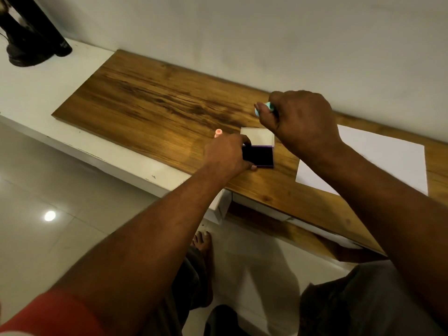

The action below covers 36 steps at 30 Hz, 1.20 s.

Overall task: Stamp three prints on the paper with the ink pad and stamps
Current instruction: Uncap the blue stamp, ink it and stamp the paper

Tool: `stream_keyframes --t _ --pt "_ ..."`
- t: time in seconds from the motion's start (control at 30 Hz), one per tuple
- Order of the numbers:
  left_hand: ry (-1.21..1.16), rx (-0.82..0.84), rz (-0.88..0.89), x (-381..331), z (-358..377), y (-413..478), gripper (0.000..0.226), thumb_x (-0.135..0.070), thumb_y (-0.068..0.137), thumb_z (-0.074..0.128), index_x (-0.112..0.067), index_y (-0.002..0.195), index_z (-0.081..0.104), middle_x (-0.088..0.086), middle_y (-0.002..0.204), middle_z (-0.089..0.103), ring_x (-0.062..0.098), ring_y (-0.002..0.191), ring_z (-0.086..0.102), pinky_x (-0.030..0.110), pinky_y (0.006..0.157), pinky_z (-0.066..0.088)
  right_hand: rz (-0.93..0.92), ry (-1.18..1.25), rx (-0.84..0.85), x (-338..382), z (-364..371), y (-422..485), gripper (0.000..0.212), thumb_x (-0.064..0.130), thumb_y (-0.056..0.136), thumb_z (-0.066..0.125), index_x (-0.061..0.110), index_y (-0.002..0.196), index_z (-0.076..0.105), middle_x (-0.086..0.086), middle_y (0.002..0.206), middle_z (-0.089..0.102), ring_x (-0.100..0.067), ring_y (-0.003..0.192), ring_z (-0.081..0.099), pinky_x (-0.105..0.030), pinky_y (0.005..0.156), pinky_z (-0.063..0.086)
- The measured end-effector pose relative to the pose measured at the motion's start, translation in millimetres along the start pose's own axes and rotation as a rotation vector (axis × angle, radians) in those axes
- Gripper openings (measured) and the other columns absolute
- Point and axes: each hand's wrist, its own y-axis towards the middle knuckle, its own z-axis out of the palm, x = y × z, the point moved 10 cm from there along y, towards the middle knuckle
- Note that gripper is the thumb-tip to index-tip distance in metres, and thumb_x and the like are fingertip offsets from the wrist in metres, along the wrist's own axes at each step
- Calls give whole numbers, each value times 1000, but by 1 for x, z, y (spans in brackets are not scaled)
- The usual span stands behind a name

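We steady the open ink pad (pixel 258 155) on the wooden table (pixel 150 98) with our left hand (pixel 226 154) – our right hand (pixel 300 117) fisted round a teal stamp (pixel 263 108) above it – blank paper (pixel 378 156) lying just right

wooden top (pixel 150 98) bare leftward, pink stamp (pixel 218 132) beside ink pad (pixel 258 155)

A wood-grain table (pixel 150 98) runs along a plain pale wall (pixel 266 32). At its far left end, on a white ledge (pixel 48 76), stand dark objects (pixel 31 37), too cropped to identify. Below lies a glossy tiled floor (pixel 48 190) with one bright light reflection (pixel 49 216).
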Motion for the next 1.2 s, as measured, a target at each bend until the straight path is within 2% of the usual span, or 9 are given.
stream_keyframes --t 0.1,0.2,0.27,0.4,0.57,0.9,0.97,1.03,1.2 --pt "-21 17 -35 3 2 2 68 -60 70 90 -37 130 68 -5 119 74 18 107 68 35 78 56 -11 34 -83 2 7 -5 53 54 105 38 14 80 63 -4 61 52 -21 54 47 -30 55 31" --pt "-37 15 -63 4 1 3 64 -58 65 93 -40 123 72 -6 113 75 19 105 69 34 74 52 0 -93 313 3 87 -34 44 47 106 44 10 102 67 -15 88 69 -30 72 62 -35 59 42" --pt "-60 37 -66 5 5 5 65 -57 64 93 -40 123 72 -6 115 74 20 107 68 35 78 54 2 -211 511 -3 125 -54 37 44 104 53 11 117 65 -13 102 70 -28 83 67 -35 65 49" --pt "-91 43 -76 7 6 6 66 -55 64 94 -39 124 73 -5 116 75 20 105 69 33 74 49 1 -272 538 -8 140 -52 36 41 101 61 12 121 66 -13 104 71 -28 83 70 -31 63 44" --pt "-61 38 -75 3 6 6 66 -57 64 93 -40 124 71 -4 114 75 21 105 68 33 73 48 81 -239 591 -13 147 -52 35 40 101 61 11 119 68 -13 107 71 -27 86 69 -32 69 49" --pt "64 47 -76 -8 -1 7 66 -58 65 94 -40 124 69 -2 119 72 23 112 65 33 72 41 96 -58 500 -22 143 -51 46 56 100 55 13 104 71 -9 92 69 -20 70 55 -31 65 50" --pt "102 35 -68 -13 -5 8 68 -60 66 93 -39 125 68 -2 121 72 23 113 66 32 73 41 98 -3 487 -23 137 -50 48 58 100 51 14 95 69 -4 79 60 -18 65 52 -28 59 42" --pt "122 9 -47 -21 -11 10 73 -65 64 91 -40 128 67 -3 121 73 23 114 68 33 76 42 121 58 396 -32 118 -45 48 56 102 45 16 84 64 -2 73 52 -19 62 47 -29 55 31" --pt "91 -74 42 -61 -20 17 72 -79 68 79 -40 128 66 -8 107 75 19 105 69 34 74 45 352 266 78 -121 58 -40 50 51 100 47 16 68 61 -1 56 47 -21 56 46 -31 58 28"
